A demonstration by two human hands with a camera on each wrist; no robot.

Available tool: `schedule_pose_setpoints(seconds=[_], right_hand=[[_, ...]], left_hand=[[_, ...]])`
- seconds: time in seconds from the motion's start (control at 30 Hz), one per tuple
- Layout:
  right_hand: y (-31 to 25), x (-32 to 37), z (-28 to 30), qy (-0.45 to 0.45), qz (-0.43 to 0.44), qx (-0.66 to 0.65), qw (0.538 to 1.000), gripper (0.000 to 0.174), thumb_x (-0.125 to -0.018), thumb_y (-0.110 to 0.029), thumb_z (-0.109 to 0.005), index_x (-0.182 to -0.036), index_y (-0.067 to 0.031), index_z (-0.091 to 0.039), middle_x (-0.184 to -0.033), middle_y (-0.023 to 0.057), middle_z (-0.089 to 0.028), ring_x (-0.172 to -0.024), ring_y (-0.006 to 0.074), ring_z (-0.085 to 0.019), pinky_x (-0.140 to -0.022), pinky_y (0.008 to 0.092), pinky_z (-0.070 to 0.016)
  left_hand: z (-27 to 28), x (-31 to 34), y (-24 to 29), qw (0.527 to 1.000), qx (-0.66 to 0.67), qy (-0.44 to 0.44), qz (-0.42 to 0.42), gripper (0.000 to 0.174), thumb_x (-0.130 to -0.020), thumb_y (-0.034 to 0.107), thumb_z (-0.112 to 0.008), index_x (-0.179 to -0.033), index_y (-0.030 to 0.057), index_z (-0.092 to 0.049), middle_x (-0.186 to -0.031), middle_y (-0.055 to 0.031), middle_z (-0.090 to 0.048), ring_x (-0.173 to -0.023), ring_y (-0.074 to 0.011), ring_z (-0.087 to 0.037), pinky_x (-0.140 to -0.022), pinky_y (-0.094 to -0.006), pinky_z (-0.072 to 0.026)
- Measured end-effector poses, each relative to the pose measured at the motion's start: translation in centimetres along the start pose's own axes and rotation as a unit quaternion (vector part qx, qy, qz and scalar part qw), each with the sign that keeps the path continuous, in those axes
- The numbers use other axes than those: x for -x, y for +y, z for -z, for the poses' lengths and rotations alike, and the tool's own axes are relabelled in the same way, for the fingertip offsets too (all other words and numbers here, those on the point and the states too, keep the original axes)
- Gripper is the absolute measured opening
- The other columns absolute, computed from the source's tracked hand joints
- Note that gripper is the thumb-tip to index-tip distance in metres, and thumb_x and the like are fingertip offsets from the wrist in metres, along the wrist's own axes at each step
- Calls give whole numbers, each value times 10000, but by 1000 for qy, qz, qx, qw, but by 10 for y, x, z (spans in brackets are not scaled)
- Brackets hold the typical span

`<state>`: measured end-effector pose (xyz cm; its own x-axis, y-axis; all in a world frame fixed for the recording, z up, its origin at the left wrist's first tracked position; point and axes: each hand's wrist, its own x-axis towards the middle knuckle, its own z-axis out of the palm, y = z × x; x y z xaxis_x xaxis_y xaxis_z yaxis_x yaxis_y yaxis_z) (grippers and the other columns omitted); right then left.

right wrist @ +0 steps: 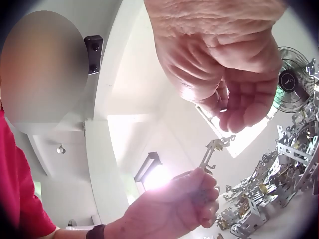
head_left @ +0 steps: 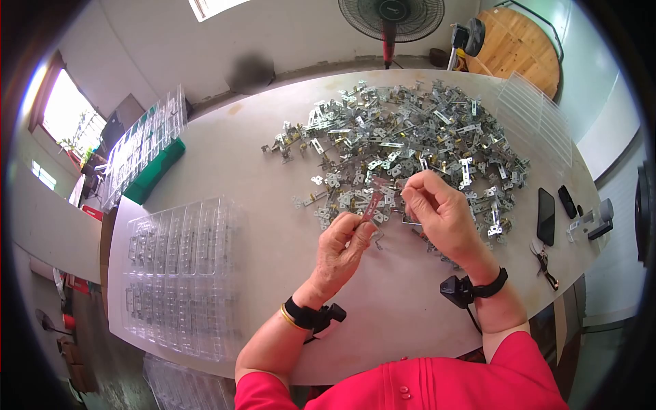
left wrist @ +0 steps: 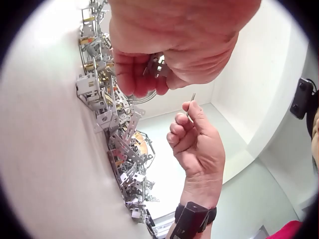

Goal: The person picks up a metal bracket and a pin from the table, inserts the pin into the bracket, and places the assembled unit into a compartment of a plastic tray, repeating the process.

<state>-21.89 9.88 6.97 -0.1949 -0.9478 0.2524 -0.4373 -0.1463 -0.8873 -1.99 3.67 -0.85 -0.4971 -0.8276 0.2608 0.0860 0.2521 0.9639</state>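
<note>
The left hand [head_left: 342, 247] pinches a metal bracket [head_left: 372, 206] by its near end — the long axis points forward — and the right hand [head_left: 443, 210], pinching a thin metal piece [left wrist: 193, 97], is near, right of the free end.

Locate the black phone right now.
In the head view, the black phone lies on the right of the table, right of the metal pile, just beyond the pliers.

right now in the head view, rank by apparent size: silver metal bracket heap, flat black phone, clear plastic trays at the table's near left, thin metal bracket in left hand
1. silver metal bracket heap
2. clear plastic trays
3. flat black phone
4. thin metal bracket
</note>
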Motion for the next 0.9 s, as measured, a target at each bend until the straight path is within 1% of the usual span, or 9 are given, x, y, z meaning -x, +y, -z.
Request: schedule_pose_setpoints(seconds=[0.03,0.1,0.13,0.3,0.53,0.63,0.73,0.87,0.9], right_hand=[[-3,2,-1,2,-1,0,1000,68,-1021,-128,-622,-1026,-60,-626,-793,-31,-630,-669,42,-506,-613,219,-450],[-6,6,-5,-39,-11,66,997,85,-978,-136,-664,-980,-56,-635,-618,45,-558,-551,91,-522,-535,284,-436],[-2,8,-11,-24,26,64,997,103,-961,-145,-676,-951,-51,-634,-634,89,-583,-536,134,-531,-531,311,-437],[-8,9,-14,-40,18,94,995,103,-956,-140,-662,-979,-47,-626,-680,123,-628,-547,215,-592,-535,345,-451],[-8,14,-23,-16,52,136,989,84,-956,-120,-631,-975,-45,-599,-733,166,-655,-639,364,-653,-558,420,-485],[-5,16,-23,-62,49,135,988,88,-956,-122,-625,-957,-43,-586,-746,177,-659,-671,391,-656,-568,435,-493],[-7,13,-21,-7,40,135,990,102,-954,-131,-624,-950,-40,-579,-735,185,-653,-668,393,-656,-569,442,-490],[-5,14,-20,-44,53,141,988,112,-951,-135,-626,-949,-30,-585,-718,188,-642,-664,394,-653,-569,450,-486],[-6,14,-19,-63,38,130,989,109,-952,-125,-634,-956,-22,-600,-704,166,-630,-622,302,-626,-573,399,-477]], left_hand=[[-1,0,-3,1000,0,-2,0,135,-1002,130,-654,-973,-1,-650,-835,-26,-549,-726,-104,-563,-649,-262,-466],[-2,-2,-7,997,-59,36,-44,94,-969,87,-683,-973,-3,-656,-850,-51,-570,-699,-116,-553,-626,-268,-458],[-3,-2,-5,997,-58,34,-43,94,-969,87,-683,-973,-3,-656,-850,-51,-570,-699,-116,-553,-626,-268,-458],[-5,-1,2,980,-146,49,-123,76,-936,46,-707,-965,-8,-662,-875,-59,-597,-677,-125,-546,-600,-277,-456],[-7,0,2,975,-161,60,-139,85,-911,18,-727,-979,-5,-681,-906,-69,-636,-708,-138,-579,-624,-277,-477],[-9,1,3,969,-181,49,-159,81,-905,10,-731,-963,-16,-681,-915,-74,-634,-684,-127,-575,-604,-272,-477],[-9,1,4,967,-189,50,-166,69,-909,8,-725,-950,-24,-679,-922,-79,-633,-676,-117,-571,-601,-263,-477],[-10,2,1,966,-188,53,-167,71,-915,12,-721,-959,-23,-678,-918,-77,-633,-679,-122,-574,-601,-268,-477],[-10,2,1,969,-180,60,-161,73,-917,14,-720,-963,-23,-678,-918,-77,-633,-682,-124,-574,-601,-273,-477]])
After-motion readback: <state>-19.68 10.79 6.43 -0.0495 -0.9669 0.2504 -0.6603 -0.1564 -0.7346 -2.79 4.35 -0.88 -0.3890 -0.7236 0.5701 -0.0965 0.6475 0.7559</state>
